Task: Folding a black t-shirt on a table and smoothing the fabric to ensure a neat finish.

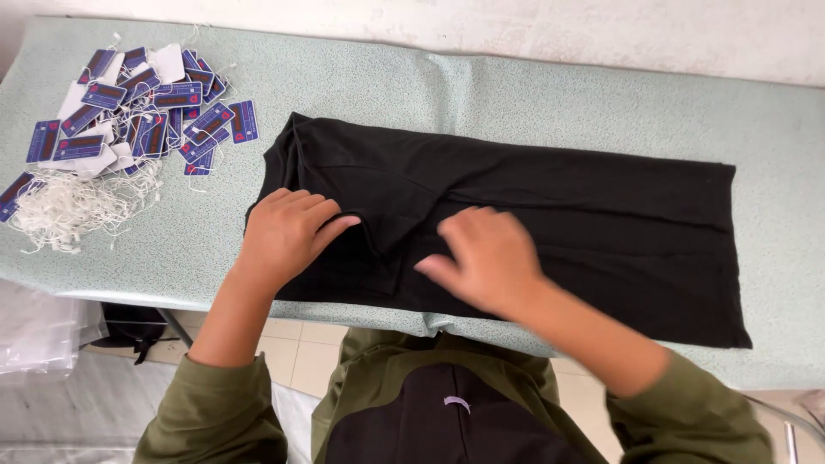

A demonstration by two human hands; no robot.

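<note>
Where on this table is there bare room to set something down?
Bare speckled green tabletop runs behind the folded black garment, and between it and the blue hang tags with white strings. The left end is crowded.

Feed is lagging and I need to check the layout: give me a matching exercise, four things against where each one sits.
Things:
1. black garment
2. hang tags
3. left hand
4. right hand

Places:
A. piled at the table's far left
B. pressing the garment's left end
C. blurred over the garment's middle
D. spread flat across the table

Pairs: 1-D, 2-A, 3-B, 4-C
</note>
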